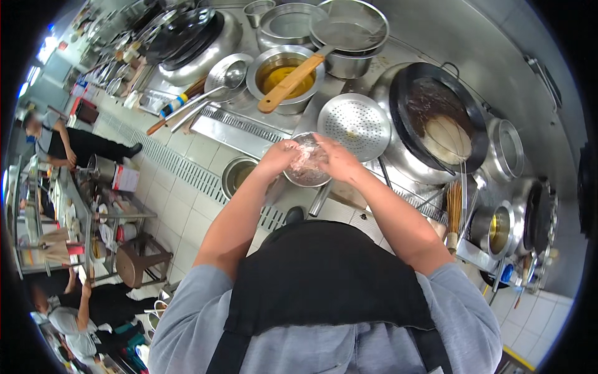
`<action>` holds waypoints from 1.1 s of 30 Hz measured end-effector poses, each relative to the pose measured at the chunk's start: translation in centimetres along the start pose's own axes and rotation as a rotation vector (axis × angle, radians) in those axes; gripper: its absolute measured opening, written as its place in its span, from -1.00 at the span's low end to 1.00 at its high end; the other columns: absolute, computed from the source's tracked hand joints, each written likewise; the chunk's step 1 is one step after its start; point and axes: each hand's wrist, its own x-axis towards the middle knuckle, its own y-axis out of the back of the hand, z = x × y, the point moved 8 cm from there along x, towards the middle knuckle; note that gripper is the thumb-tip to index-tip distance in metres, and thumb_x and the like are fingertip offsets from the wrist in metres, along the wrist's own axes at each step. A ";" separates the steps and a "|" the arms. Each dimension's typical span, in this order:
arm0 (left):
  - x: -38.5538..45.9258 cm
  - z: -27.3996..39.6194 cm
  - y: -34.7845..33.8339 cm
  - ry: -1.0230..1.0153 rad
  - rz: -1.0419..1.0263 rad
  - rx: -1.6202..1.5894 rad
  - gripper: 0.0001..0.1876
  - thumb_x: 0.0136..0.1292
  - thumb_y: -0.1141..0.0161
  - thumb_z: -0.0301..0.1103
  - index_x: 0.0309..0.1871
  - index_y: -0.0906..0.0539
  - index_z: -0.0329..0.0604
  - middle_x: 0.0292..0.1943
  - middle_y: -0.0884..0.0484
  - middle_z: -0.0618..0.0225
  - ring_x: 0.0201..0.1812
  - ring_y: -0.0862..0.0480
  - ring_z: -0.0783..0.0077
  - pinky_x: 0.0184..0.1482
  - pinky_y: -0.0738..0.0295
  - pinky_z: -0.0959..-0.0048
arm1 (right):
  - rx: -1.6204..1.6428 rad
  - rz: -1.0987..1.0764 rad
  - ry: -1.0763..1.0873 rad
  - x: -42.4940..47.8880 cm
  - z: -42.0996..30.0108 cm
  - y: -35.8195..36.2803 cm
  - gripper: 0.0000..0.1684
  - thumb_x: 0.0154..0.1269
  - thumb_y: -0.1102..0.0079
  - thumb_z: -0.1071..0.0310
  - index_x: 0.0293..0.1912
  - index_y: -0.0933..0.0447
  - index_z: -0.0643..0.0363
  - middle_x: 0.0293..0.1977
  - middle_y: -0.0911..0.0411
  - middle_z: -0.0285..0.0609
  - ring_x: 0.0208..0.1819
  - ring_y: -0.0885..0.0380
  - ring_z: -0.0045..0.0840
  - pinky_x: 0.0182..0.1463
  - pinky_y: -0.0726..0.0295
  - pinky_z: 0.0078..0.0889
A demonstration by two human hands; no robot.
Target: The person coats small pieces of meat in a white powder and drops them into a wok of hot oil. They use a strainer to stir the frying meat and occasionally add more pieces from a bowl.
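Note:
Both hands are over a small metal bowl [306,180] that holds a pale pink, wet-looking food [304,158], perhaps raw meat. My left hand [280,158] has its fingers bent at the food and the bowl's left side. My right hand [337,159] reaches over the right side with its fingers spread; whether it holds any food cannot be told. Just beyond the bowl lies a round perforated metal strainer [355,124]. To the right, a black wok [476,140] contains dark bubbling liquid, and a wire skimmer [448,140] rests in it over something pale.
A pot of yellow oil [285,84] stands beyond my hands, crossed by the wooden handle [292,84] of a mesh sieve [349,25]. A metal pot [231,180] is at left, a bamboo brush [453,205] at right. Co-workers [70,138] stand far left.

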 end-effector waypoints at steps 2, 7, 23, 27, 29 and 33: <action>0.4 0.0 -1.4 0.008 -0.080 -0.111 -0.77 0.32 -0.18 -0.37 -0.01 -0.62 -0.22 -0.28 -0.68 0.41 -0.31 -0.64 0.54 -0.26 -0.52 0.53 | 0.008 -0.017 0.054 0.3 -0.5 0.0 -0.32 0.32 -0.17 0.25 0.36 -0.26 0.24 0.19 -0.45 0.19 0.16 -0.52 -0.05 0.20 -0.52 -0.11; -0.5 1.7 -4.2 0.124 -0.132 -0.188 -0.69 0.38 -0.20 -0.31 0.13 -0.54 -0.16 -0.13 -0.65 0.39 -0.19 -0.63 0.57 -0.20 -0.55 0.53 | -0.167 -0.039 -0.099 1.6 0.2 0.2 -0.72 0.35 -0.10 0.24 -0.20 -0.55 0.29 -0.22 -0.63 0.16 -0.10 -0.60 0.06 0.00 -0.56 0.03; -0.2 3.0 -3.2 -0.145 -0.212 -0.070 -0.72 0.35 -0.22 -0.36 0.06 -0.61 -0.27 -0.11 -0.70 0.28 -0.10 -0.65 0.47 -0.01 -0.54 0.46 | 0.939 -0.167 -0.529 -2.4 3.2 0.9 -0.74 0.47 0.02 0.22 -0.23 -0.49 0.21 -0.52 -0.51 -0.26 -0.61 -0.52 -0.50 -0.49 -0.57 -0.41; -0.5 5.2 -7.0 -0.308 -0.307 0.443 -0.76 0.38 -0.17 -0.32 0.02 -0.64 -0.23 -0.08 -0.72 0.13 -0.07 -0.69 0.24 0.04 -0.54 0.32 | 0.898 -0.164 -0.498 -1.2 2.6 0.2 -0.68 0.50 -0.01 0.13 -0.21 -0.49 0.21 -0.56 -0.47 -0.27 -0.61 -0.53 -0.46 -0.49 -0.56 -0.40; -0.1 5.6 -6.7 -0.411 -0.193 0.674 -0.74 0.36 -0.16 -0.25 -0.02 -0.65 -0.20 -0.06 -0.69 -0.02 -0.02 -0.67 -0.05 0.07 -0.52 0.18 | 0.604 -0.109 -0.457 -0.8 2.9 0.7 -0.64 0.52 -0.01 0.08 -0.22 -0.49 0.20 -0.57 -0.45 -0.28 -0.59 -0.55 -0.48 -0.48 -0.54 -0.41; 0.7 5.5 -5.8 -0.421 -0.125 0.749 -0.72 0.34 -0.18 -0.20 -0.06 -0.67 -0.20 -0.09 -0.70 -0.05 -0.02 -0.64 -0.15 0.06 -0.52 0.15 | 0.394 -0.011 -0.312 -0.4 2.8 1.7 -0.59 0.55 0.01 0.04 -0.26 -0.51 0.20 -0.59 -0.40 -0.31 -0.62 -0.48 -0.55 -0.48 -0.51 -0.39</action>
